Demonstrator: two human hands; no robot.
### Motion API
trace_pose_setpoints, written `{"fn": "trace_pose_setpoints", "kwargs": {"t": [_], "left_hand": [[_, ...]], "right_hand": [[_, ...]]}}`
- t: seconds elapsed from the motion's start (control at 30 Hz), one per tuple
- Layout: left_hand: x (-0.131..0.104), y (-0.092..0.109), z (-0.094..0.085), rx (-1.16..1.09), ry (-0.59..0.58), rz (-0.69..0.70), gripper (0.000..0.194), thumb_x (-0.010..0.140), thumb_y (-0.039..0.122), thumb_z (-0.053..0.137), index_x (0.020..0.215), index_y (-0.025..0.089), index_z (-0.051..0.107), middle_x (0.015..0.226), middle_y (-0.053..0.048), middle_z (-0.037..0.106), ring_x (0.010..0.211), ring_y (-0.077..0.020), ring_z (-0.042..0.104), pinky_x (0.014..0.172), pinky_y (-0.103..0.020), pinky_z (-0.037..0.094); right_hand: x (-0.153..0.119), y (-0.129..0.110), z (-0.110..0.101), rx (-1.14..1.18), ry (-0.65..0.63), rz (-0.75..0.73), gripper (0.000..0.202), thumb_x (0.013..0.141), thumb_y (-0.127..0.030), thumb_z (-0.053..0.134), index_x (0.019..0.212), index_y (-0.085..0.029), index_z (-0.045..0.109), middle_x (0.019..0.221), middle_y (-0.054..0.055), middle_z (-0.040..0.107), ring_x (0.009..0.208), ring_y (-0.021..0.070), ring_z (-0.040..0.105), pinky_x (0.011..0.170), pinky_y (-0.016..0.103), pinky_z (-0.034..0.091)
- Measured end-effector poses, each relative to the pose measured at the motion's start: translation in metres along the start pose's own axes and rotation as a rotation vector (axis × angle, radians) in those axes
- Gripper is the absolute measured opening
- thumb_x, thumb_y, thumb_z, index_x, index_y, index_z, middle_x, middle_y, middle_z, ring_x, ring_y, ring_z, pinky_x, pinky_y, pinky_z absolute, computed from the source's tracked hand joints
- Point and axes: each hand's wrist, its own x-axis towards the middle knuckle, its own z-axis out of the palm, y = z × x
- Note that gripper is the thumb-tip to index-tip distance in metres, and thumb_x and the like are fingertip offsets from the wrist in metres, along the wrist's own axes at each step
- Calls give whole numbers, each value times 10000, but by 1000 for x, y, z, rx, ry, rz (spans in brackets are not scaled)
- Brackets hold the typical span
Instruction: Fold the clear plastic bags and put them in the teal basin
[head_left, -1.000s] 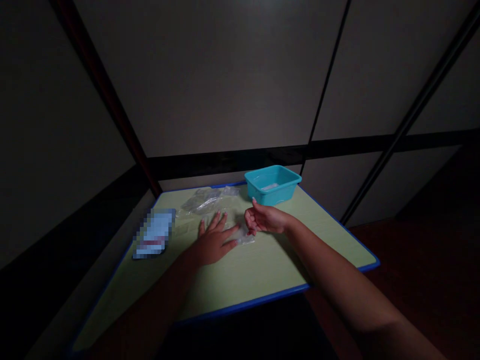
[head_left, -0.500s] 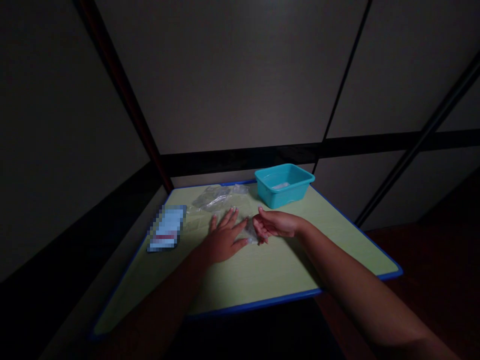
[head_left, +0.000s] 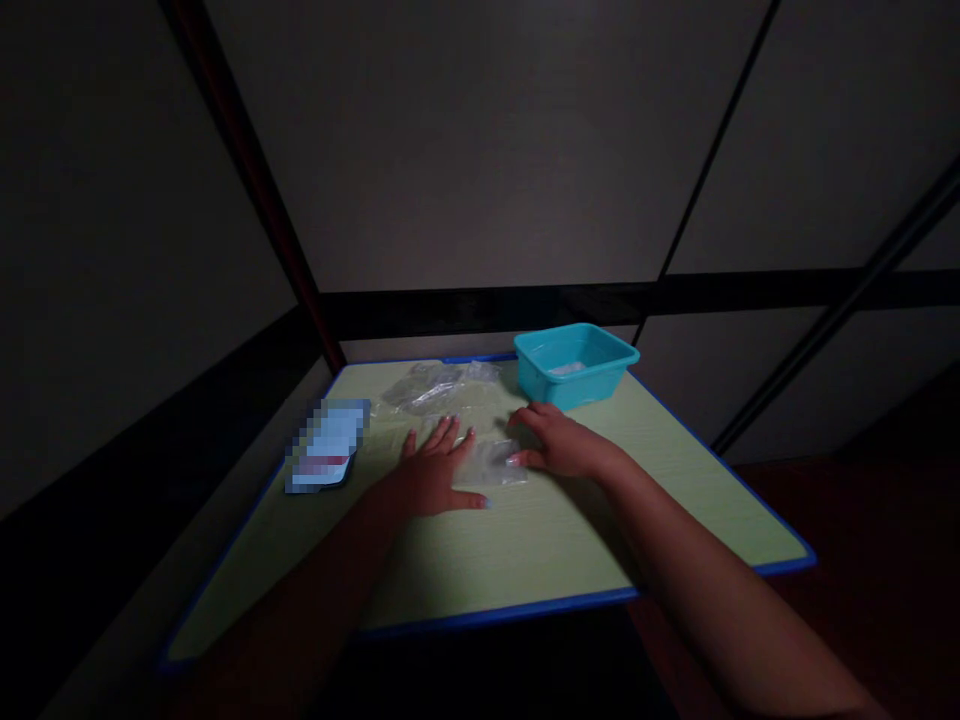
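My left hand (head_left: 431, 480) lies palm down with its fingers spread, pressing on a clear plastic bag (head_left: 491, 465) that is flat on the table. At the bag's right end is my right hand (head_left: 555, 440), its thumb and fingers apart and the thumb touching the bag's edge. Just beyond both hands lies more crumpled clear plastic (head_left: 442, 385). Part of the flat bag is hidden beneath my left hand.
A turquoise plastic basket (head_left: 577, 385) with something whitish inside stands at the back right of the pale green, blue-edged table (head_left: 495, 560). A phone (head_left: 330, 445), blurred out, lies at the left edge. Dark panelled walls (head_left: 480, 150) rise behind.
My right hand has turned from palm-up with curled fingers to palm-down with thumb and fingers apart. My left hand has shifted slightly left, and more of the flat bag shows between the hands.
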Motion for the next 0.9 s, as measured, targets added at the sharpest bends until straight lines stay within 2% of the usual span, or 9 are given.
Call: {"fn": "trace_pose_setpoints", "kwargs": {"t": [0.07,0.13,0.23,0.37,0.53,0.67,0.73,0.8,0.9], "left_hand": [[-1,-1,-1,-4,-2,-21,1029,690,749,463,1466,198,72,1515,-146,-29,1387,-330,-60,1031,-640,23],[-1,0,-2,1,14,-46,1014,707,739,453,1466,191,63,1516,-137,-30,1388,-327,-59,1035,-635,34],[-1,1,-5,7,57,-89,914,774,691,405,1465,189,79,1520,-122,-11,1394,-308,-35,1037,-633,53],[0,2,-6,-1,135,-110,714,881,562,311,1461,191,119,1524,-92,31,1400,-283,6,1044,-623,73],[1,4,-3,30,240,-66,643,910,464,301,1454,159,146,1523,-92,51,1402,-254,8,1059,-604,62],[-2,16,1,49,261,57,617,905,454,325,1431,141,241,1519,-111,90,1402,-255,9,1071,-588,41],[-3,24,2,17,252,144,600,917,436,301,1437,147,226,1519,-111,100,1402,-252,12,1077,-579,48],[-4,34,4,-27,233,227,605,928,439,267,1450,145,177,1520,-116,85,1401,-247,7,1084,-567,51],[-3,45,9,-74,205,277,680,923,513,231,1456,107,118,1517,-139,24,1399,-245,-12,1097,-537,51]], "right_hand": [[-1,1,1,-23,-30,11,791,767,-562,572,1392,-142,332,1436,201,312,1310,333,289,1007,436,304],[-3,-3,2,-29,-154,24,931,763,-625,523,1464,-144,144,1518,183,90,1384,334,91,1067,489,197],[-6,-18,4,-33,-289,11,978,786,-652,453,1469,-117,2,1514,170,-48,1393,301,-27,1088,520,95],[-7,-35,8,-33,-287,-3,922,834,-654,339,1460,-95,-43,1505,157,-80,1395,245,-56,1104,488,44],[-1,-34,19,-49,-242,42,1048,766,-728,371,1452,-67,-67,1501,162,-94,1392,262,-68,1103,499,27],[3,-29,24,-66,-272,51,1069,756,-741,357,1447,-30,-44,1500,171,-83,1394,260,-68,1099,517,35],[4,-28,25,-72,-273,42,1101,732,-734,414,1448,-30,-37,1498,181,-87,1392,270,-72,1097,524,26],[5,-27,25,-78,-282,27,1117,706,-676,518,1454,-50,-25,1500,186,-80,1389,282,-75,1095,527,23],[6,-27,23,-105,-327,7,1073,688,-487,629,1461,-81,6,1504,179,-74,1387,283,-78,1091,536,39]]}}
